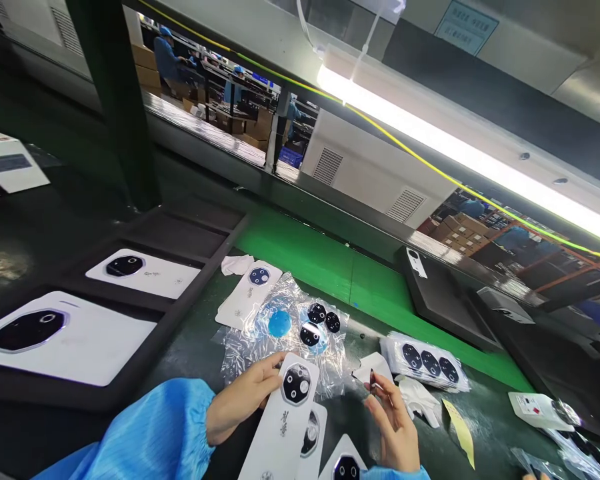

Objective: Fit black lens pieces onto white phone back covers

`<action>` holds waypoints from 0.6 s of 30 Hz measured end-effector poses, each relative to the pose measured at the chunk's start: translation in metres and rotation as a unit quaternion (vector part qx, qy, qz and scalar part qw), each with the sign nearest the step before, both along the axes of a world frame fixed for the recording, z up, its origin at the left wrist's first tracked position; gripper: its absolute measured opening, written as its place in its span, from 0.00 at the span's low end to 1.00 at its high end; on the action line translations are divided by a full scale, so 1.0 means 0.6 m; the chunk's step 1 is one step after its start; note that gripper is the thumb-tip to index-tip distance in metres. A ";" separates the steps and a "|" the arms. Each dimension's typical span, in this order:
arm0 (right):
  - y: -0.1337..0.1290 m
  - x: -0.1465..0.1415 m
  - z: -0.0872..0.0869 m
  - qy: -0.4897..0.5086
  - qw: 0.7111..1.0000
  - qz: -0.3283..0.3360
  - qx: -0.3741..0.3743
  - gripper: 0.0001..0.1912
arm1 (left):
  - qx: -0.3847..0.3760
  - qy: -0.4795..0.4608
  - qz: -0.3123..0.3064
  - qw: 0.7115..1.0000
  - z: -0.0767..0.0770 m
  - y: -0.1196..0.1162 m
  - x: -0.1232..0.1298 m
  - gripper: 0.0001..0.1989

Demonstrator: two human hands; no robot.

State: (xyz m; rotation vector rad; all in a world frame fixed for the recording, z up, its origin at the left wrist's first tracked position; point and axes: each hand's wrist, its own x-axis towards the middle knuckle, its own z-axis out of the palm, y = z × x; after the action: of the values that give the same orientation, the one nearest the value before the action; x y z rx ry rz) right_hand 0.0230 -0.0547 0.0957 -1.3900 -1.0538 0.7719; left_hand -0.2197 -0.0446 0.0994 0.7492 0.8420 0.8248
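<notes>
My left hand (245,403) grips the upper left edge of a white panel (275,437), which has a black octagonal lens plate (296,385) near its top and dark writing below. Thumb and fingertips of my right hand (395,423) are pinched around a small dark thing I cannot make out. Partly under the held panel lies a second white panel (316,430), and a third white panel (347,445) shows at the bottom edge. Beyond my hands, loose black discs (317,313) and a blue round film (279,324) lie on clear plastic bags (253,350).
At left, a black tray (180,303) holds white panels in its compartments. A wrapped stack of black discs (430,360), crumpled white cloth (420,400), yellow paper strip (459,430) and white bottle (540,410) lie to the right. A lit tube (460,157) hangs above.
</notes>
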 end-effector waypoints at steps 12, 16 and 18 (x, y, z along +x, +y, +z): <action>0.017 0.016 -0.030 0.150 0.988 -0.016 -0.030 0.22 | -0.010 -0.008 0.024 1.000 -0.010 0.009 0.000 0.33; 0.016 0.017 -0.028 0.153 0.988 -0.001 -0.026 0.20 | -0.005 -0.002 0.008 1.000 0.006 0.009 -0.003 0.31; 0.016 0.018 -0.028 0.152 0.988 0.006 -0.027 0.20 | -0.007 0.016 -0.007 1.000 0.021 0.008 -0.005 0.32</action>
State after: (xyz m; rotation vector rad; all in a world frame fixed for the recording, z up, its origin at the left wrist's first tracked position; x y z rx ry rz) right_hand 0.0336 -0.0452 0.0787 -1.2649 -0.8083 0.9921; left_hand -0.2229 -0.0398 0.1119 0.7572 0.8695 0.7958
